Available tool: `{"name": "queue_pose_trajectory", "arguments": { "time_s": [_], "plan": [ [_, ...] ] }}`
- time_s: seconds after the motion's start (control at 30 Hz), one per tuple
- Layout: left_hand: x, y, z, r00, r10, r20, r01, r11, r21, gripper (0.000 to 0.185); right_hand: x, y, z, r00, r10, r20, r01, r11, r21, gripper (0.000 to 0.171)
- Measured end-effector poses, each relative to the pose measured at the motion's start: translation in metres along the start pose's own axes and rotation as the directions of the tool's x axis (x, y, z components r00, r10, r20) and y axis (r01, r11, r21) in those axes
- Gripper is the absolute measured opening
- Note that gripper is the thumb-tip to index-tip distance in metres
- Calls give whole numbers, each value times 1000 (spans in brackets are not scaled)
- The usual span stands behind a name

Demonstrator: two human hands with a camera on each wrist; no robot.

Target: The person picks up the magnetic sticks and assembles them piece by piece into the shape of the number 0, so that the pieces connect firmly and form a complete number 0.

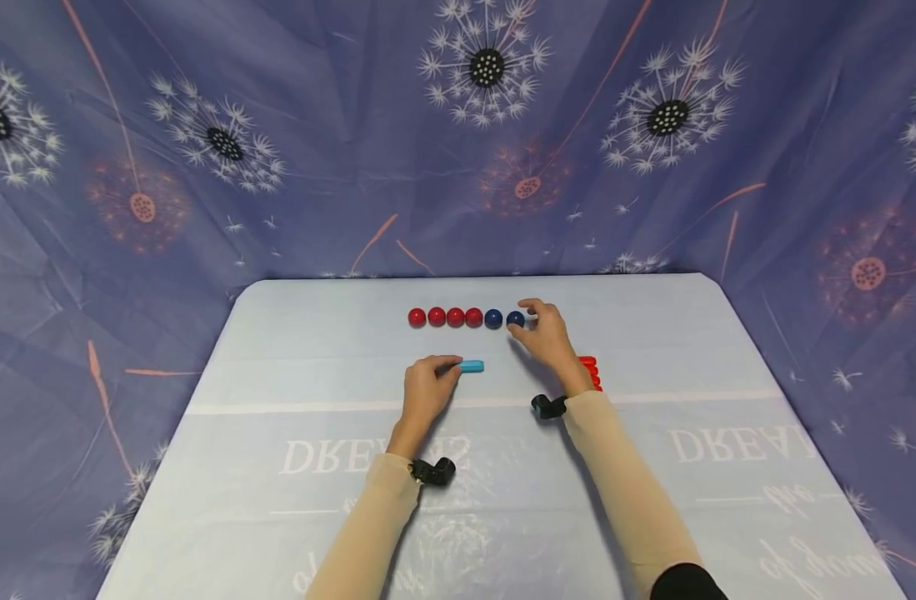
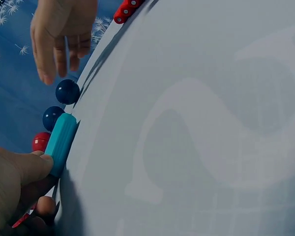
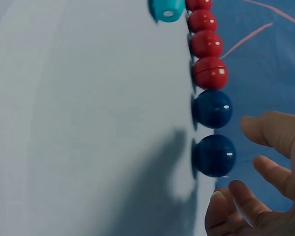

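My left hand (image 1: 425, 390) pinches a short turquoise rod (image 1: 472, 367) between thumb and fingers, low over the table. In the left wrist view the rod (image 2: 63, 140) shows faceted sides. Beyond it runs a row of balls: several red balls (image 1: 455, 317) on the left, then a blue ball (image 1: 493, 318) and, after a small gap, another blue ball (image 1: 514, 319) at the right end. My right hand (image 1: 546, 335) is at that end ball, thumb and fingers spread around it. In the right wrist view the fingers stand apart from the end blue ball (image 3: 215, 156).
Red rods (image 1: 590, 371) lie side by side to the right, partly hidden behind my right wrist. The white table (image 1: 277, 358) carries printed lettering, and its far edge lies just behind the balls. A blue dandelion-print cloth (image 1: 315, 167) hangs behind it.
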State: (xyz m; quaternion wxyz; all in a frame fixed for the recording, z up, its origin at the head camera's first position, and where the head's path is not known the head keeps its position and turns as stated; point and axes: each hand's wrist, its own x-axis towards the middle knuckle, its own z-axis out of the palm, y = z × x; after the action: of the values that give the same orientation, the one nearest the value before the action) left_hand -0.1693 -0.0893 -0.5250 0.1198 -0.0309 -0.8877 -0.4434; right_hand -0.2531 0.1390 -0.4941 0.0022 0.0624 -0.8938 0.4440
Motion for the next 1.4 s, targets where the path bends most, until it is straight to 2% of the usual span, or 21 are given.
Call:
{"name": "queue_pose_trajectory", "arguments": {
  "time_s": [0.27, 0.6, 0.87, 1.2, 1.4],
  "plan": [
    [0, -1, 2, 1000, 15, -2, -15, 1000, -5, 16, 5, 12, 10, 998, 36, -42, -37, 999, -38, 49],
    [1, -1, 2, 1000, -2, 8, 2, 1000, -8, 16, 7, 12, 12, 996, 57, -68, -60, 997, -50, 43],
    [-1, -1, 1, 1000, 17, -9, -17, 1000, -4, 16, 8, 14, 13, 995, 59, -75, -61, 998, -32, 40],
    [-4, -3, -1, 1000, 8, -3, -8, 1000, 1, 17, -8, 8, 12, 998, 61, -26, -61, 998, -8, 39],
    [-3, -2, 1, 1000, 25, -11, -25, 1000, -1, 17, -18, 9, 9, 999, 42, -32, -41, 999, 11, 39]
  ]
}}
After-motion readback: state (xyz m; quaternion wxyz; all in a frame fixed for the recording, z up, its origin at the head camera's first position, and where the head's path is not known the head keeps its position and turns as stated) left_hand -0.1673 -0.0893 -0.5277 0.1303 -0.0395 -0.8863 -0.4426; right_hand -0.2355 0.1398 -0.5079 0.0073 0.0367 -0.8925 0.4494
